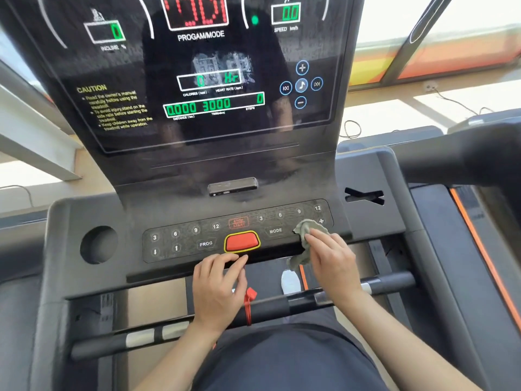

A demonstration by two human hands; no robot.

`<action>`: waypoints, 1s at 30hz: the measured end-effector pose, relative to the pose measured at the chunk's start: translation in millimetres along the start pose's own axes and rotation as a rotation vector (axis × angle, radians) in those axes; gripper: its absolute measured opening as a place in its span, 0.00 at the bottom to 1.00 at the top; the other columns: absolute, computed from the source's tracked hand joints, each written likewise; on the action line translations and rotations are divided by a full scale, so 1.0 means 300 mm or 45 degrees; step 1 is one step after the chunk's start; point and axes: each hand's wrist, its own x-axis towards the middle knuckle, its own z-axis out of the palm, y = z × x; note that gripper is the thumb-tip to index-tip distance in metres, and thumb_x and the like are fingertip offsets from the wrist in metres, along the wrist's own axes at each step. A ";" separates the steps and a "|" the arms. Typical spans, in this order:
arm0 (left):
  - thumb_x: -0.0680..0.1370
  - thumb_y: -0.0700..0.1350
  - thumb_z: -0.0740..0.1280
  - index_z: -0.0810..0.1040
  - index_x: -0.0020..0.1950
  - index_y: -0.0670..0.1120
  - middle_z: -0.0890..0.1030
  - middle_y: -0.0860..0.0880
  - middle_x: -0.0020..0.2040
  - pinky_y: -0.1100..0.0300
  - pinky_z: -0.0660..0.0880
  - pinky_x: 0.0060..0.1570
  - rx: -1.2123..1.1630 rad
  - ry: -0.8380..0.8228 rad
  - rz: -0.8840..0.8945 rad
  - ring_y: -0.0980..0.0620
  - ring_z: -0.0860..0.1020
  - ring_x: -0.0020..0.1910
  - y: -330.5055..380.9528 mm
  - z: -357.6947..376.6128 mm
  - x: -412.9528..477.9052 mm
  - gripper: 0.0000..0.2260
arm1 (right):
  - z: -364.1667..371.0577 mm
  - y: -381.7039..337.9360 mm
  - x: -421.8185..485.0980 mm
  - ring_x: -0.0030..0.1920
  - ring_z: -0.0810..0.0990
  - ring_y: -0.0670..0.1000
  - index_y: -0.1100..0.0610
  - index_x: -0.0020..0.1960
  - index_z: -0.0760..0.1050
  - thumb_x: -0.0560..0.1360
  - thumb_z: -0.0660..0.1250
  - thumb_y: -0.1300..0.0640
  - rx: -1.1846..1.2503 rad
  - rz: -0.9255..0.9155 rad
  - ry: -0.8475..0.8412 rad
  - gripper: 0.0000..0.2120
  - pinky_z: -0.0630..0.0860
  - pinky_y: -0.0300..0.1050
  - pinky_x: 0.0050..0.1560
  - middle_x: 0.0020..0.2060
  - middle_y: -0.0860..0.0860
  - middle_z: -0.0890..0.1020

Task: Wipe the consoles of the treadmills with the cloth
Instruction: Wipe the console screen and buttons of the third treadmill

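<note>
A black treadmill console [197, 170] fills the view, with a lit display above and a button panel [174, 244] below. My right hand [332, 258] presses a crumpled grey-green cloth [306, 234] onto the right end of the button panel, near the MODE key; part of the cloth hangs over the panel's front edge. My left hand [217, 286] rests with curled fingers on the console's front edge just below the red stop button [242, 241], holding nothing.
A red safety clip [248, 303] hangs by the front handlebar [389, 283]. A round cup holder [98, 244] sits at the console's left. A second treadmill [473, 210] with an orange stripe stands to the right. Bright windows lie beyond.
</note>
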 end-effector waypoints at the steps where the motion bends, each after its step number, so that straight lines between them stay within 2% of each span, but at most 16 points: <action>1: 0.73 0.39 0.73 0.86 0.56 0.48 0.82 0.50 0.51 0.51 0.73 0.50 0.002 0.000 0.000 0.44 0.78 0.51 0.002 0.002 -0.001 0.12 | 0.000 -0.002 0.023 0.36 0.75 0.56 0.60 0.48 0.83 0.72 0.68 0.70 -0.008 0.001 -0.005 0.09 0.78 0.49 0.41 0.50 0.50 0.85; 8: 0.72 0.39 0.73 0.86 0.57 0.47 0.82 0.49 0.52 0.49 0.73 0.49 -0.005 -0.038 0.001 0.44 0.78 0.52 0.016 0.004 0.002 0.14 | 0.053 -0.060 0.170 0.39 0.69 0.55 0.59 0.57 0.79 0.76 0.64 0.66 -0.065 -0.243 -0.224 0.12 0.75 0.50 0.46 0.58 0.49 0.81; 13: 0.72 0.39 0.73 0.86 0.57 0.47 0.82 0.48 0.52 0.49 0.73 0.49 -0.002 -0.039 -0.011 0.44 0.79 0.52 0.020 0.005 0.002 0.14 | 0.129 -0.111 0.268 0.44 0.72 0.55 0.59 0.58 0.79 0.74 0.65 0.67 -0.022 -0.339 -0.292 0.15 0.74 0.50 0.49 0.62 0.50 0.81; 18: 0.72 0.39 0.73 0.85 0.57 0.47 0.82 0.48 0.53 0.49 0.73 0.49 -0.020 -0.051 -0.031 0.44 0.79 0.53 0.020 0.008 -0.004 0.14 | 0.169 -0.135 0.210 0.52 0.75 0.56 0.56 0.62 0.79 0.73 0.67 0.67 0.006 -0.447 -0.359 0.19 0.76 0.53 0.47 0.64 0.49 0.79; 21: 0.72 0.38 0.73 0.86 0.57 0.47 0.82 0.49 0.52 0.49 0.73 0.50 -0.030 -0.027 -0.053 0.44 0.78 0.52 0.023 0.014 -0.008 0.14 | 0.113 -0.038 0.176 0.51 0.75 0.57 0.57 0.63 0.78 0.73 0.64 0.70 -0.059 -0.325 -0.223 0.20 0.77 0.52 0.50 0.65 0.50 0.79; 25: 0.72 0.38 0.73 0.86 0.57 0.48 0.82 0.50 0.52 0.49 0.73 0.50 -0.020 -0.010 -0.058 0.44 0.79 0.52 0.023 0.016 -0.006 0.14 | 0.039 0.045 0.166 0.50 0.72 0.57 0.57 0.58 0.82 0.72 0.67 0.68 -0.246 -0.096 -0.040 0.17 0.74 0.47 0.53 0.59 0.49 0.83; 28: 0.73 0.39 0.73 0.86 0.58 0.48 0.82 0.49 0.52 0.49 0.73 0.50 -0.012 -0.014 -0.052 0.44 0.79 0.52 0.028 0.017 -0.005 0.15 | 0.018 0.070 0.123 0.55 0.75 0.60 0.55 0.61 0.80 0.73 0.69 0.67 -0.299 0.149 0.004 0.18 0.70 0.53 0.53 0.61 0.47 0.82; 30: 0.72 0.38 0.73 0.86 0.58 0.48 0.82 0.49 0.52 0.49 0.73 0.50 -0.008 -0.009 -0.043 0.43 0.79 0.51 0.029 0.018 -0.004 0.15 | 0.019 0.056 0.066 0.57 0.75 0.60 0.55 0.62 0.80 0.74 0.67 0.66 -0.262 0.199 0.030 0.18 0.69 0.55 0.54 0.63 0.47 0.81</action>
